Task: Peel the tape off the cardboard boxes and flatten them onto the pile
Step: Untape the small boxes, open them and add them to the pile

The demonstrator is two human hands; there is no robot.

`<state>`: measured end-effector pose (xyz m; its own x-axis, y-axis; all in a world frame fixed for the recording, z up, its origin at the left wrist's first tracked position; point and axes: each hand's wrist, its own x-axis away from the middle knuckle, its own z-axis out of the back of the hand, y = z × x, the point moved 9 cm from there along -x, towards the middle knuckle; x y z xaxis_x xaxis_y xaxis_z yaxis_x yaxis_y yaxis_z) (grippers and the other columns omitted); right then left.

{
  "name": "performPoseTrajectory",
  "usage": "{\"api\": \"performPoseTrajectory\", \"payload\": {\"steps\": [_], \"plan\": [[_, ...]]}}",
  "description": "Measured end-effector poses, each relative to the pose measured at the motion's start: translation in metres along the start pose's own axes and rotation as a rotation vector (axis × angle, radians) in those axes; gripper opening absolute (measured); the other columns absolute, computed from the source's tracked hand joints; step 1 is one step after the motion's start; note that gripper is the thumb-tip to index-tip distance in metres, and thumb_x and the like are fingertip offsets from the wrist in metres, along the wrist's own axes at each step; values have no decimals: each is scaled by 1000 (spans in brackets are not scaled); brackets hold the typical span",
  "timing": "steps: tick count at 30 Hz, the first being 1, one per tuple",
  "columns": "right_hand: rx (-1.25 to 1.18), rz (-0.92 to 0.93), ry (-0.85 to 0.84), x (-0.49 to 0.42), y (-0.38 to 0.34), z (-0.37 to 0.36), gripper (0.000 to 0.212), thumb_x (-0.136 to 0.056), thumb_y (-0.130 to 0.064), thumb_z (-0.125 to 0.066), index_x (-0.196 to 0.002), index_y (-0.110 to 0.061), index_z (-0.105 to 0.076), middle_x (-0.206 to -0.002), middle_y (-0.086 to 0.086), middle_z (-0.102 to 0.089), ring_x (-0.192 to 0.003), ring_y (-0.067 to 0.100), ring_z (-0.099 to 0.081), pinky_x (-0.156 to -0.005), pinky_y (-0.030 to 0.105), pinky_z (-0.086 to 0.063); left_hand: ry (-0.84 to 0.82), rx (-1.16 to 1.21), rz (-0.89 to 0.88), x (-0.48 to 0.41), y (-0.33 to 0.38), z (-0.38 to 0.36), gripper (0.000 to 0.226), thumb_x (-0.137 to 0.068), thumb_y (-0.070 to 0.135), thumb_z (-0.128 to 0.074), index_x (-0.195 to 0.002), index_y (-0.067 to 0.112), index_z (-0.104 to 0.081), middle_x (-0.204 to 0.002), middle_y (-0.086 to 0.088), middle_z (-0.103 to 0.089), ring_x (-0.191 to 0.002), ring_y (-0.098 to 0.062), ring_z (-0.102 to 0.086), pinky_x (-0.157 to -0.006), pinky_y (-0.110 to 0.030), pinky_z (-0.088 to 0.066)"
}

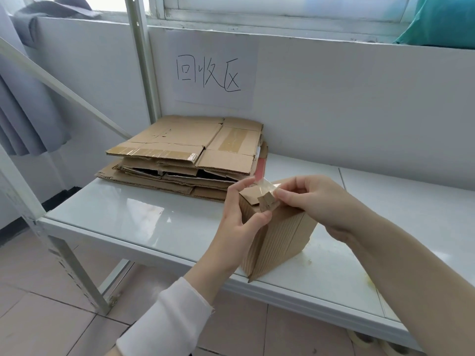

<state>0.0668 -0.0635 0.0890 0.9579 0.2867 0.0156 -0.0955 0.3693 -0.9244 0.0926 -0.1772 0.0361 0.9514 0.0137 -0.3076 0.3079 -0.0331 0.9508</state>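
Hanging at far left, a grey curtain (23,104). White worktop (128,214) runs across, glossy, on a white metal frame. Pile (185,155) of flattened cardboard sits at the worktop's back-left, against the wall; top sheet has tape strips (154,152) along its front flap and one more on its right half. Paper sign (213,70) with handwritten characters is stuck to the wall above the pile.

White sleeve (164,319) at bottom left, pushed up the forearm. Left hand (239,227) grips the box (280,240) at its upper left: thumb pressed on the near face, fingers curled up over the top edge. Box is upright, ribbed side towards camera, near the worktop's front edge, right of and in front of the pile; lower near corner is right at the front edge. Whether box touches pile: cannot tell.

Tape (264,186), clear, is lifted off the box top and stretched between the two hands, a torn cardboard scrap stuck under it. Right hand (316,201) pinches the tape's right end between thumb and forefinger, other fingers curled; forearm is bare.

Yellowish stains on the worktop right of the box. Green bag (442,21) on the sill at top right.
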Motion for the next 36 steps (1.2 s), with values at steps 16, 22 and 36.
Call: {"api": "performPoseTrajectory", "payload": {"steps": [16,22,36], "plan": [[122,63,328,-7,12,22,16,-87,-10,-59,-73,-18,-59,-70,6,-66,-68,19,-63,-76,37,-53,73,-192,59,-6,-6,11,31,-83,27,-65,-103,38,-44,-109,3,-55,-98,-7,-54,-78,-14,-44],[-60,13,557,-12,29,51,21,-91,-6,-52,-73,-18,-50,-70,1,-56,-39,6,-55,-61,32,-52,34,-289,55,-6,-1,4,27,-86,27,-61,-104,44,-50,-115,5,-44,-103,-4,-51,-89,-18,-42],[258,460,757,7,-12,93,2,-91,-12,-53,-90,-13,-51,-77,-4,-56,-52,8,-55,-57,11,-40,-50,-638,31,-15,13,-3,16,-85,31,-61,-89,46,-58,-138,8,-29,-134,-14,-21,-100,-19,-21]]}}
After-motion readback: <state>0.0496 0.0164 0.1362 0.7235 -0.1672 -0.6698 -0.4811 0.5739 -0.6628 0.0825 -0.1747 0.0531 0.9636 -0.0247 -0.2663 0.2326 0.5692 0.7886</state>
